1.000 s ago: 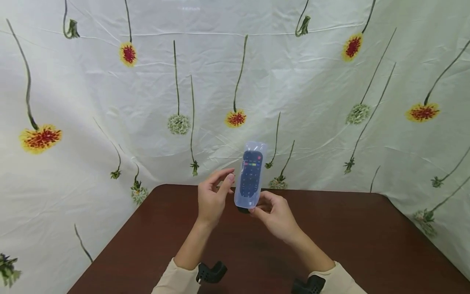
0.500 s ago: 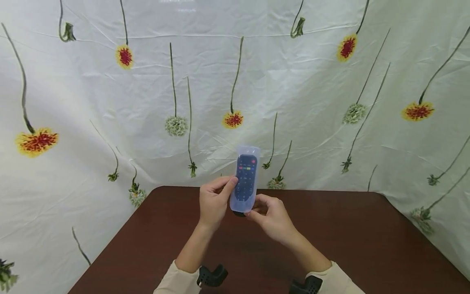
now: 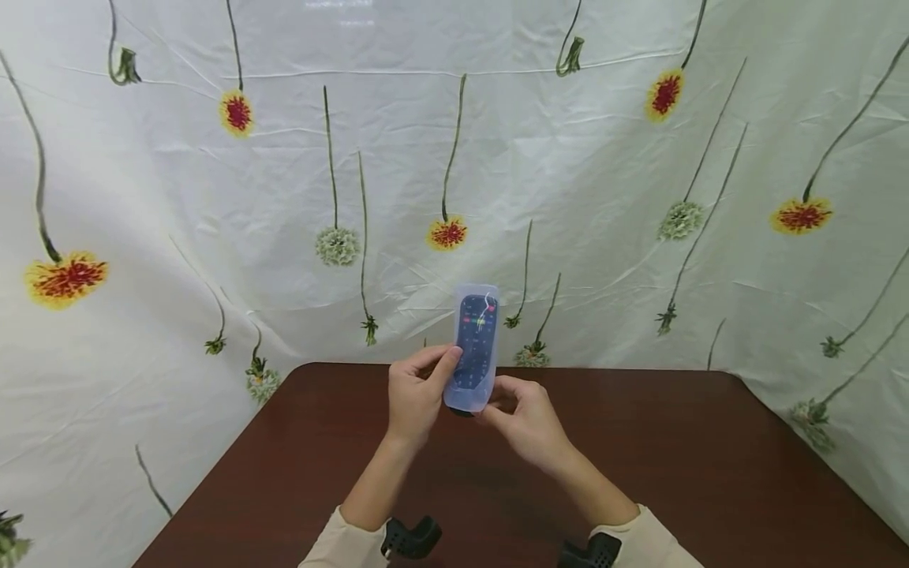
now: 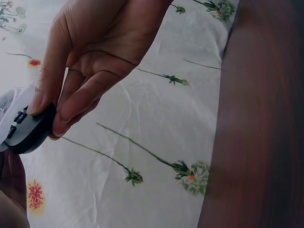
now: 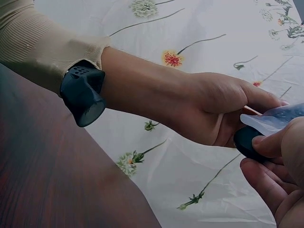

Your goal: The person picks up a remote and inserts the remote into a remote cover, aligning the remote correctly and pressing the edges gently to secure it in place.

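A dark remote control [image 3: 476, 335] with small coloured buttons stands nearly upright above the table, inside a translucent plastic sleeve [image 3: 474, 289]. Its dark bottom end [image 5: 248, 144] sticks out of the sleeve. My left hand [image 3: 414, 398] pinches the sleeved remote at its left edge, thumb in front. From the lower right, my right hand [image 3: 529, 414] pinches the bare bottom end; the left wrist view shows its thumb pressed beside a few buttons. The fingers behind the remote are largely hidden in the head view.
A dark brown table [image 3: 341, 465] lies beneath both hands. Behind it hangs a white cloth [image 3: 568, 181] printed with flowers, close along the table's far edge. Each wrist wears a black device [image 3: 412, 538] by a beige sleeve cuff.
My left hand has gone from beside the remote to pinching its left edge. The remote has shifted slightly left and down, while my right hand keeps its grip on the bottom end.
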Motion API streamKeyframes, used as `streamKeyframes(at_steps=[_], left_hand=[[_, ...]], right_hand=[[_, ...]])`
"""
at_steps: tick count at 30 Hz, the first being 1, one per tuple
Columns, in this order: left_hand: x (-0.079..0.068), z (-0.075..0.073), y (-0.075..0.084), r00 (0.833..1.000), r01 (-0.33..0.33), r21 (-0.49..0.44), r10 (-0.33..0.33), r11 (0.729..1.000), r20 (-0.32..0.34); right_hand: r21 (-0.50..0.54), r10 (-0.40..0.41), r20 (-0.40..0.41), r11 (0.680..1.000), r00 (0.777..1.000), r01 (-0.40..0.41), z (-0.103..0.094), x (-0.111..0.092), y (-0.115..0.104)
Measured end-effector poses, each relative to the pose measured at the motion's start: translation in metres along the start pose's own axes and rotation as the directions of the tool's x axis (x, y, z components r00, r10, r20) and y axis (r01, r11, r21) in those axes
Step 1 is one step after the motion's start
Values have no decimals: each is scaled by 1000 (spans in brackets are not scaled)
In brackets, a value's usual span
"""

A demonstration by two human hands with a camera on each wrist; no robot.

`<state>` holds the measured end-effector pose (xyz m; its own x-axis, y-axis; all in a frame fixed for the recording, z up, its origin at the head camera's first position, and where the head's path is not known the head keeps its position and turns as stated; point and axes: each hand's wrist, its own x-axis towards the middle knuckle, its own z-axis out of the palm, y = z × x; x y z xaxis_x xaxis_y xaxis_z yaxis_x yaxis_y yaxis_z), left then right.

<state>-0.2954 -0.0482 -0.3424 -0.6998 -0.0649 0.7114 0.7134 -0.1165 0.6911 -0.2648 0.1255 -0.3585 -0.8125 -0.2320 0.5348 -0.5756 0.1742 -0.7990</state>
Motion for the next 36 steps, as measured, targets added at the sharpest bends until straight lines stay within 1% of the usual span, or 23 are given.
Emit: streamKeyframes(at_steps=[5,8,11,15,19,22,25,28,32,34,36], left_hand=[[-1,-2,0,1000,25,31,-25,999,7],[0,-3,1,1000,23,47,-23,999,12],[0,-3,2,1000,16,63,-17,998,16],[-1,-3,3,1000,18,67,-19,998,12],[-1,-2,3,998,51,57,-52,997,18],[-1,-1,3,994,95,65,-98,993,42],[-1,-1,2,991,114,76,-119,990,61],[-2,0,2,992,101,86,-107,991,67],[-3,1,1,995,66,90,-72,994,67],[-3,2,0,997,50,96,-56,994,60],[-4,4,0,998,32,98,-37,995,53]], right_hand=[[-16,12,13,1000,1000,-12,-1,1,0],[-15,22,28,1000,999,-21,-2,2,1],[8,28,56,1000,998,-28,-2,2,1],[6,41,81,999,996,-42,-5,3,1],[-3,61,67,998,996,-61,-7,3,1],[1,62,40,998,997,-62,-8,3,1],[-1,63,34,998,997,-63,-9,3,1],[-8,69,67,998,995,-69,-12,4,1],[-10,81,149,997,986,-80,-20,4,0],[3,88,180,996,980,-90,-23,4,-1],[46,95,193,993,977,-106,-26,4,-3]])
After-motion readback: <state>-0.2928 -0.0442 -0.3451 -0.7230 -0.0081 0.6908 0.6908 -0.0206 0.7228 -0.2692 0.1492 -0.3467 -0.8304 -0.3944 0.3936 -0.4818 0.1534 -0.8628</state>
